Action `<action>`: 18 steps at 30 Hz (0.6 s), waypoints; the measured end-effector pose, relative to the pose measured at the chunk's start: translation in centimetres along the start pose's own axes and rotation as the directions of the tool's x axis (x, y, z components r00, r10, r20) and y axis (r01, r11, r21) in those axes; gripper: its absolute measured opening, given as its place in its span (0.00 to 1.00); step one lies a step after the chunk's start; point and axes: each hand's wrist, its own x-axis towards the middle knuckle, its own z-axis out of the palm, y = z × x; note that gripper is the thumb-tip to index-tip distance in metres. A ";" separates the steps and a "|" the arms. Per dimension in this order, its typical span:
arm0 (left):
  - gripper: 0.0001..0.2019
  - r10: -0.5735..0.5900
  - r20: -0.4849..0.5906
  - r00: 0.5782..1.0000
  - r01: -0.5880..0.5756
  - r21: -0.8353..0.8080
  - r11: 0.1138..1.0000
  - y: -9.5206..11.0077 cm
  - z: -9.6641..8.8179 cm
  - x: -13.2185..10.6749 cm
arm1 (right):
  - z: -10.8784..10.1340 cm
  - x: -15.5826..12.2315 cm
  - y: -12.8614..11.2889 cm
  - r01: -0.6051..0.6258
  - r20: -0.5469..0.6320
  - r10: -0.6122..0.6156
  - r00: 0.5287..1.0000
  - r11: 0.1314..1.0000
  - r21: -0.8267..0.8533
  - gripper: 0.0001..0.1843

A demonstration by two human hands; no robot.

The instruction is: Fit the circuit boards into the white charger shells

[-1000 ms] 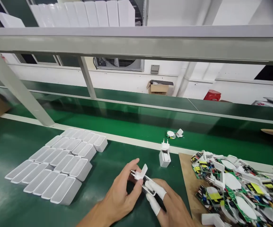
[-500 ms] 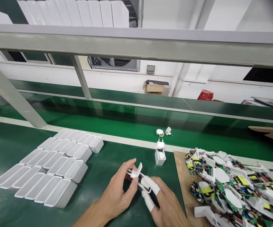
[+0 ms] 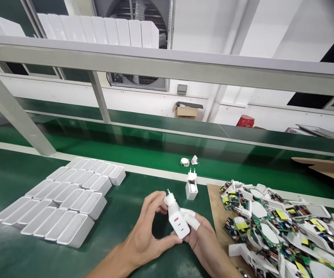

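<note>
A white plug charger (image 3: pixel 178 222) is between my two hands, its pins pointing up and away and its face with a red port and two dark slots turned towards me. My left hand (image 3: pixel 146 231) curls around it, fingertips by the plug end and thumb at the lower corner. From the right side, my right hand (image 3: pixel 203 239) grips the charger's body; white finger covers are on its fingers. Just beyond stands a white charger housing (image 3: pixel 192 192) with a pinned plug piece on top.
Several empty white housings (image 3: pixel 75 227) stand in rows on the left. Circuit boards with white parts (image 3: pixel 271 231) are heaped on a brown board (image 3: pixel 213 193) at right. A small circuit board (image 3: pixel 185 162) lies on the green belt (image 3: pixel 143 158) behind a pale rail.
My hands have turned the charger over: its open side with the tilted plug piece showed before, and its port face shows now. The camera view has tilted up and shifted slightly right.
</note>
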 end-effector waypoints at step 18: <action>0.39 -0.157 0.116 0.981 0.128 0.222 0.967 -0.3 -0.3 0.3 | -0.3 0.0 1.2 0.586 0.276 -0.552 0.787 0.528 -0.614 0.16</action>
